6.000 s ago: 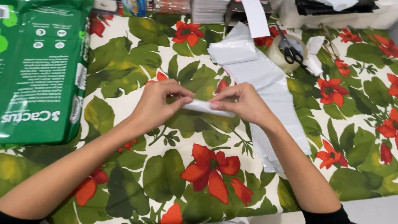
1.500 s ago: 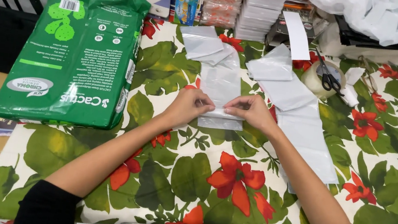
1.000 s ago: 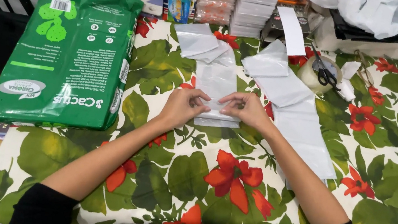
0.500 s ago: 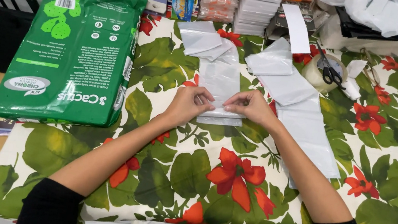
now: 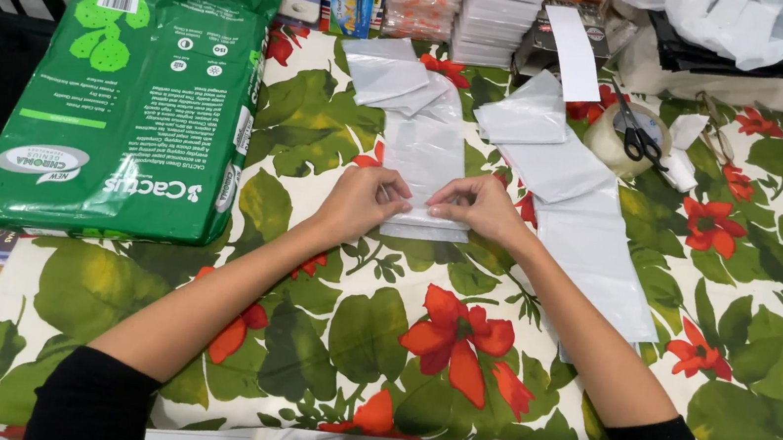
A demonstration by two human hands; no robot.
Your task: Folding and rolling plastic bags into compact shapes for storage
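Observation:
A long strip of grey plastic bags lies flat on the flowered tablecloth, running away from me. My left hand and my right hand press on its near end, fingers pinching the near edge from both sides. A second grey strip stretches along the table just right of my right arm. Both hands grip the same bag end.
A big green package lies at the left. Scissors rest on a tape roll at the back right. Stacked packets and boxes line the far edge. Crumpled white plastic fills a tray at the far right.
My hands stay on the strip's near end, fingers shifting slightly toward each other. The view has drifted a little; the strip and other things have not moved.

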